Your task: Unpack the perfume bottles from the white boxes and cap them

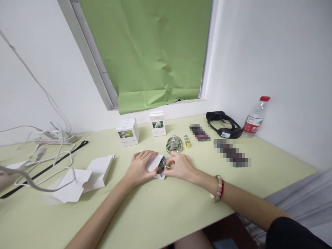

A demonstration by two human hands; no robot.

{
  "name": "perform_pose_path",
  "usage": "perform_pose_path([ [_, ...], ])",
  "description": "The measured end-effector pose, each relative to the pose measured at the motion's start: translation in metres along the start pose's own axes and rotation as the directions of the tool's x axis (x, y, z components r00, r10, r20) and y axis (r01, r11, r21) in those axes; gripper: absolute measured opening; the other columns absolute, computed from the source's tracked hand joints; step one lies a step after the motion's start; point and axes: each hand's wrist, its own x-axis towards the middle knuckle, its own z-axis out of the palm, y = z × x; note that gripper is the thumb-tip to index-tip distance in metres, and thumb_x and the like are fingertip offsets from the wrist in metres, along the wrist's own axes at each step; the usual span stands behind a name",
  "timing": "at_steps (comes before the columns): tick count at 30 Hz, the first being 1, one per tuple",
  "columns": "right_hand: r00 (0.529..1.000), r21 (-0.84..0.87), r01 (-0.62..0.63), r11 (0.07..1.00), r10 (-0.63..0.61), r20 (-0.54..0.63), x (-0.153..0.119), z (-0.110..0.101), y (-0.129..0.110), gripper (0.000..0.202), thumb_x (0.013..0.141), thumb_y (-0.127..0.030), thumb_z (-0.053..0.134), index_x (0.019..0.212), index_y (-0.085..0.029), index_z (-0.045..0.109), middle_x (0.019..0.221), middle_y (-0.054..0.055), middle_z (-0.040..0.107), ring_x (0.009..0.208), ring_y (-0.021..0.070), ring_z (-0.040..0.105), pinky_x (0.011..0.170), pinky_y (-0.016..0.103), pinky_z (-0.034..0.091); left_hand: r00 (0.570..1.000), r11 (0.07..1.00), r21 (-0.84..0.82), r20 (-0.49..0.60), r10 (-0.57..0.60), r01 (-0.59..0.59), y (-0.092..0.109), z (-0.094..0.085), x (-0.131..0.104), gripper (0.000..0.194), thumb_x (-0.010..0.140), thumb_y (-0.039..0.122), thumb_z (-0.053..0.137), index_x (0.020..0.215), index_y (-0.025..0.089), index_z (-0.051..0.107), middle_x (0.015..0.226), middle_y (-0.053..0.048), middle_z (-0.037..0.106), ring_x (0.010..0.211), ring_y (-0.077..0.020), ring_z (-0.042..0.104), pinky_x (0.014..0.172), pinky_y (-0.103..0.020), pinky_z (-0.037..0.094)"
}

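Near the middle of the table, my left hand [141,166] is closed around a small white box [155,162] that lies tilted with its open end to the right. A dark, shiny round item [161,165] shows inside that end. My right hand [180,166] is at the opening, with thumb and index finger pinched on a small metallic piece [167,167]. Just beyond the hands stands a clear glass vessel [174,144] with a pointed top. Beside it are a small clear vial [186,139] and a gold cap [188,144].
White flower-print boxes [128,132] and another upright box [157,124] stand at the back. Unfolded white card [97,173] and cables [55,162] lie left. A black headset [225,126], a red-capped bottle [254,119] and two blurred flat items are right.
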Motion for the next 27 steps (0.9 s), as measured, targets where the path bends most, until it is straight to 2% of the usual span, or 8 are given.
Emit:
perform_pose_path([
  [6, 0.996, 0.0, 0.041, 0.999, -0.041, 0.078, -0.001, -0.003, 0.0, 0.022, 0.063, -0.042, 0.065, 0.07, -0.021, 0.065, 0.077, -0.002, 0.056, 0.057, 0.0076, 0.045, 0.054, 0.022, 0.026, 0.999, 1.0, -0.008, 0.016, -0.03, 0.03, -0.004, 0.002, 0.001, 0.04, 0.071, 0.033, 0.05, 0.11, 0.024, 0.046, 0.113, -0.005, 0.058, 0.108, -0.0221, 0.05, 0.092, -0.036, 0.03],
  [12, 0.995, -0.024, 0.041, 0.999, -0.038, 0.095, -0.002, -0.002, 0.001, 0.019, 0.067, -0.039, 0.062, 0.07, -0.02, 0.061, 0.079, -0.002, 0.053, 0.056, 0.0074, 0.043, 0.054, 0.022, 0.025, 0.998, 0.998, -0.049, 0.05, -0.034, 0.036, -0.009, 0.002, 0.001, 0.042, 0.071, 0.036, 0.05, 0.111, 0.024, 0.045, 0.115, -0.004, 0.057, 0.11, -0.0214, 0.048, 0.094, -0.036, 0.029],
  [19, 0.997, -0.008, 0.036, 0.999, -0.035, 0.069, -0.002, 0.002, 0.004, 0.019, 0.067, -0.039, 0.061, 0.066, -0.021, 0.057, 0.077, -0.003, 0.051, 0.058, 0.0088, 0.044, 0.055, 0.023, 0.025, 0.997, 0.995, -0.069, 0.045, -0.069, 0.072, -0.017, 0.003, -0.001, 0.044, 0.071, 0.037, 0.052, 0.112, 0.024, 0.046, 0.116, -0.004, 0.057, 0.111, -0.0213, 0.048, 0.095, -0.035, 0.027],
  [27, 0.997, 0.097, 0.068, 0.993, -0.072, 0.041, -0.001, -0.007, 0.011, 0.012, 0.077, -0.032, 0.047, 0.078, -0.021, 0.051, 0.084, -0.002, 0.049, 0.056, 0.0084, 0.045, 0.055, 0.023, 0.03, 0.983, 0.983, -0.023, 0.013, -0.183, 0.183, -0.028, -0.003, -0.007, 0.037, 0.071, 0.035, 0.052, 0.106, 0.025, 0.05, 0.113, -0.002, 0.059, 0.107, -0.022, 0.05, 0.092, -0.036, 0.03],
])
